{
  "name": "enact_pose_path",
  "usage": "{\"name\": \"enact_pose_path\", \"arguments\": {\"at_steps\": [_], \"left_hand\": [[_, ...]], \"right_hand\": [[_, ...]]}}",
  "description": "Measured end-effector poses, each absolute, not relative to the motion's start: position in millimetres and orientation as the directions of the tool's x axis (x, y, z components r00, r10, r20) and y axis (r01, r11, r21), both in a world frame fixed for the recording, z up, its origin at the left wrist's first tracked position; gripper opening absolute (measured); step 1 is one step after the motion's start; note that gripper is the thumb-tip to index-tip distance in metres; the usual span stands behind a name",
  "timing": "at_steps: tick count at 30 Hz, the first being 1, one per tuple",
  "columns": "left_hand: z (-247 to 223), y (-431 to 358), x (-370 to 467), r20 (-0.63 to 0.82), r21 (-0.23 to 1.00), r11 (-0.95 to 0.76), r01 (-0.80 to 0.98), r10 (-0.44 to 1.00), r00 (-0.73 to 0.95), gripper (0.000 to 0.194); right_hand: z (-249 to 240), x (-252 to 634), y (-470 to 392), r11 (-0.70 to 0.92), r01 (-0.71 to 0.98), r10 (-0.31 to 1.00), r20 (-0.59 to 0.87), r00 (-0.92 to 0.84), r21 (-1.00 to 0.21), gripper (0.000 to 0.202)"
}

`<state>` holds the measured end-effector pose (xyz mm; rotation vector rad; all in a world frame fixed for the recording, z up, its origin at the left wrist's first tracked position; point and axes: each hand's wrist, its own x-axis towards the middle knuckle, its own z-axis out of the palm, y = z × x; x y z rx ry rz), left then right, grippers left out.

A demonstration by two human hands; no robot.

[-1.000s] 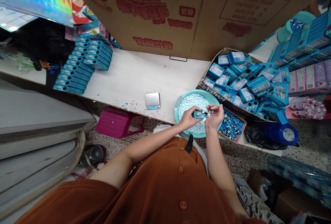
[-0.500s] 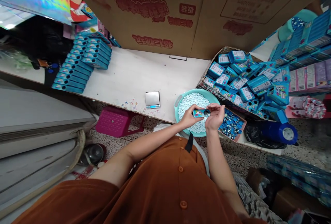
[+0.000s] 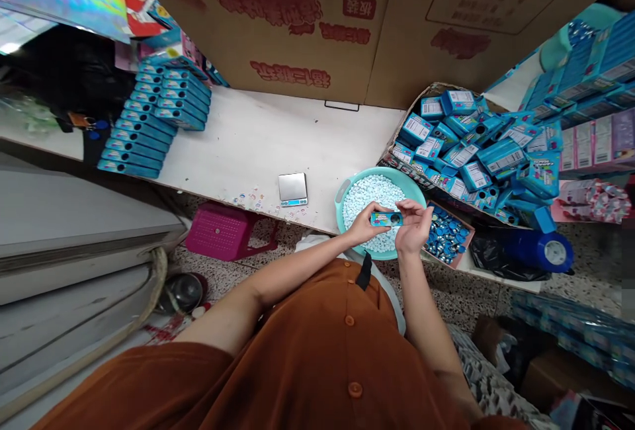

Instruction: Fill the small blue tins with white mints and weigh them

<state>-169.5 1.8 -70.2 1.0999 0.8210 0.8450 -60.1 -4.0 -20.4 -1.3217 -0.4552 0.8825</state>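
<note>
My left hand (image 3: 365, 223) is closed round the left end of a small blue box (image 3: 385, 219) that has a dark round hole near its right end. My right hand (image 3: 413, 226) is cupped, palm up, with its fingers at the right end of the box; whether anything lies in the palm is too small to tell. Both hands are over a turquoise basin (image 3: 340, 208) of pale blue pellets (image 3: 367, 193). Right of the basin, a shallow pink box (image 3: 464, 259) holds blue and silver round pieces (image 3: 445, 237).
A carton (image 3: 389, 152) heaped with blue boxes (image 3: 501, 157) stands behind the basin. A small scale (image 3: 292, 188) lies on the white table (image 3: 238, 152). Stacked blue boxes (image 3: 141, 139) are at the left, a large cardboard box (image 3: 297, 26) at the back, a blue roll (image 3: 538, 251) at the right.
The view has shifted slightly. My right hand's fingers have come closer to the right end of the blue box, which my left hand still holds.
</note>
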Motion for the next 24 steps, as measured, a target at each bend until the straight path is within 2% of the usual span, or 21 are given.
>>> {"name": "enact_pose_path", "arguments": {"at_steps": [3,5,8,11,14,17,19,22,24], "left_hand": [[-68,3,-179,-0.182,0.956,0.261,-0.132,0.884,0.430,0.041],[-65,6,-189,-0.151,0.974,0.206,-0.098,0.903,0.403,0.038],[-59,11,-207,-0.102,0.993,0.117,-0.021,0.932,0.347,0.037],[-55,13,-222,-0.128,0.991,0.137,-0.004,0.937,0.326,0.037],[-54,11,-230,-0.161,0.983,0.181,-0.032,0.932,0.323,0.038],[-51,9,-234,-0.194,0.976,0.215,-0.033,0.930,0.312,0.039],[-50,8,-233,-0.211,0.973,0.228,-0.022,0.927,0.311,0.039],[-49,9,-231,-0.218,0.973,0.231,0.001,0.917,0.333,0.039],[-49,10,-228,-0.222,0.973,0.229,0.023,0.910,0.351,0.039]], "right_hand": [[-51,-43,-12,-0.070,-0.261,0.719,-0.230,0.656,-0.963,0.049],[-77,-27,-17,-0.196,-0.129,0.702,-0.231,0.674,-0.972,0.047],[-115,-5,-20,-0.371,0.144,0.785,-0.227,0.577,-0.917,0.039],[-144,-1,-14,-0.394,0.332,0.838,-0.187,0.514,-0.857,0.034],[-162,-16,-7,-0.388,0.436,0.837,-0.113,0.535,-0.812,0.039],[-169,-38,-10,-0.390,0.452,0.834,-0.098,0.543,-0.802,0.044],[-170,-48,-15,-0.409,0.422,0.830,-0.137,0.541,-0.809,0.041],[-166,-53,-20,-0.474,0.321,0.804,-0.254,0.537,-0.820,0.030],[-160,-51,-20,-0.516,0.193,0.781,-0.366,0.506,-0.835,0.032]]}}
